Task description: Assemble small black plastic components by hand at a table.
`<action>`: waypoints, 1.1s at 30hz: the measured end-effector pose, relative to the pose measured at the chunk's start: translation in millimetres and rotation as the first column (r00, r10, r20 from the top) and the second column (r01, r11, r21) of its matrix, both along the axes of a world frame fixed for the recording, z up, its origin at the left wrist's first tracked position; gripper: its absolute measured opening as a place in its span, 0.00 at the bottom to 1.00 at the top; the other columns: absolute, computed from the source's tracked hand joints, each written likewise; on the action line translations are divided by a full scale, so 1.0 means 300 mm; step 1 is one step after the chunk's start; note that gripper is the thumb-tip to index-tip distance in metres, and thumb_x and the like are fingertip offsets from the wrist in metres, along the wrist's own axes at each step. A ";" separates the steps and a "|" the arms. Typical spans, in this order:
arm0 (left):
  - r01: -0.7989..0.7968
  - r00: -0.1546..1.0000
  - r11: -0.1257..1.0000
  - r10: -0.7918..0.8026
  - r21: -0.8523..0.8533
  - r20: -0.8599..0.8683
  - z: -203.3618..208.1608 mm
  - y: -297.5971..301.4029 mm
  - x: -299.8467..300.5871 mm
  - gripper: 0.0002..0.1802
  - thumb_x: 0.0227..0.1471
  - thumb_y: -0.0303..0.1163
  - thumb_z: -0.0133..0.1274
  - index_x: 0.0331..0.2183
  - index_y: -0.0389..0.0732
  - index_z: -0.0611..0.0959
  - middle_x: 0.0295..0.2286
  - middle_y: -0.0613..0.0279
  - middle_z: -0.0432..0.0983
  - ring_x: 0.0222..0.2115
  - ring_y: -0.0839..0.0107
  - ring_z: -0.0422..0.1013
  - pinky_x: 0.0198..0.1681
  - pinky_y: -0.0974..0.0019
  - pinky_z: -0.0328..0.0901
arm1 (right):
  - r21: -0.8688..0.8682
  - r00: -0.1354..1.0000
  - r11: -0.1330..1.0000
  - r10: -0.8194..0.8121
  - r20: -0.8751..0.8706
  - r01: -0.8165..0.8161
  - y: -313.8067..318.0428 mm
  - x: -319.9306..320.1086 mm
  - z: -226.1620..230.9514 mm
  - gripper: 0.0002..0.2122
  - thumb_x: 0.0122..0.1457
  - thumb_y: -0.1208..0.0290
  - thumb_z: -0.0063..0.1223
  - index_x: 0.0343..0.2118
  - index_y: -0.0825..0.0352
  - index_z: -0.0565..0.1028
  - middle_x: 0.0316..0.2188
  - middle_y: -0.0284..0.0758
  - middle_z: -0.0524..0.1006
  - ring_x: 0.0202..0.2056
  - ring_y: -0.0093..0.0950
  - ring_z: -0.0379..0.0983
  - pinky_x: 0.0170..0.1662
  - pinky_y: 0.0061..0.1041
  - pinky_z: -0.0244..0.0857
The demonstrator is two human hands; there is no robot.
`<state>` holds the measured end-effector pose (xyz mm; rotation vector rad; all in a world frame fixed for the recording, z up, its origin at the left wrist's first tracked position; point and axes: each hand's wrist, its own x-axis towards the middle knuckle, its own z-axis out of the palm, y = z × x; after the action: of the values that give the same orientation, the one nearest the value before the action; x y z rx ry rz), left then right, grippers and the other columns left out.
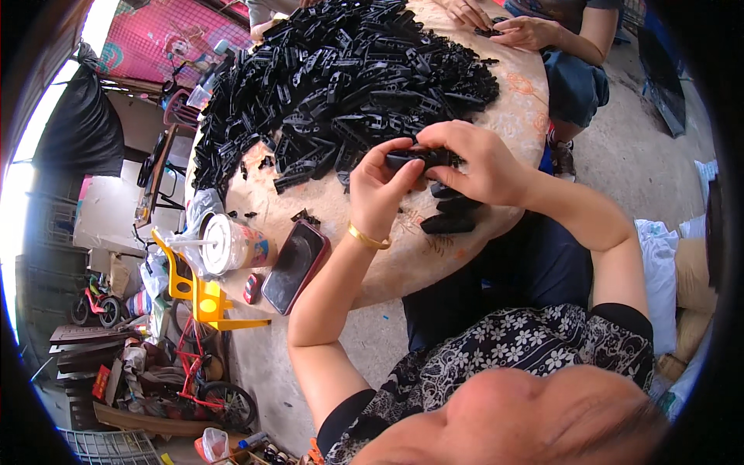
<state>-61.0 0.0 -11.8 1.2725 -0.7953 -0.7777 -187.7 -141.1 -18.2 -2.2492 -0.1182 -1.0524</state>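
Observation:
Both my hands meet over the near side of the table, around a black plastic part (pixel 408 160). My left hand (pixel 377 188), with a gold bangle at the wrist, pinches its left end between thumb and fingers. On the right end, the bent fingers of my right hand (pixel 482 161) are closed round it. Fingers hide much of the part, so its full shape does not show. Beyond my hands lies a large heap of black plastic parts (pixel 333 85). Several loose black pieces (pixel 449 223) rest just below my right hand.
The round table (pixel 372 279) has a patterned cream cover. Left of my left forearm are a phone (pixel 296 266), a lidded cup (pixel 232 246) with a straw, and a small red toy car (pixel 252 288). A yellow chair (pixel 205 298) stands beside. Across, another person's hands (pixel 519 32) handle black parts.

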 end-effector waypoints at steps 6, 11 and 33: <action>-0.086 0.899 0.996 0.092 -0.033 0.428 -0.021 0.024 -0.025 0.17 0.47 0.20 0.57 0.41 0.32 0.76 0.31 0.64 0.76 0.27 0.82 0.72 0.30 0.79 0.68 | 0.263 0.945 0.953 0.218 -0.246 -0.151 -0.029 -0.003 0.005 0.16 0.48 0.76 0.60 0.42 0.71 0.75 0.30 0.41 0.79 0.27 0.29 0.76 0.33 0.22 0.69; 0.006 0.859 0.997 -0.044 0.076 0.510 0.018 0.016 0.021 0.23 0.42 0.25 0.64 0.43 0.34 0.76 0.39 0.58 0.75 0.36 0.76 0.71 0.33 0.75 0.69 | 0.233 0.904 0.961 0.227 -0.363 -0.148 -0.073 -0.022 0.026 0.16 0.47 0.77 0.60 0.41 0.71 0.75 0.31 0.42 0.78 0.27 0.30 0.76 0.33 0.24 0.69; -0.316 0.423 0.947 0.090 0.053 0.902 -0.070 -0.029 0.155 0.07 0.45 0.23 0.57 0.30 0.36 0.77 0.32 0.59 0.76 0.31 0.68 0.70 0.35 0.68 0.66 | -0.306 0.896 0.945 -0.032 -0.442 -0.118 -0.193 -0.008 -0.039 0.09 0.45 0.74 0.58 0.33 0.64 0.78 0.28 0.36 0.73 0.31 0.37 0.72 0.35 0.31 0.66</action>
<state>-14.7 -8.6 -32.7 1.9808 -1.3882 0.1277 -190.2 -198.9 -29.8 -2.7166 -0.1564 -0.4949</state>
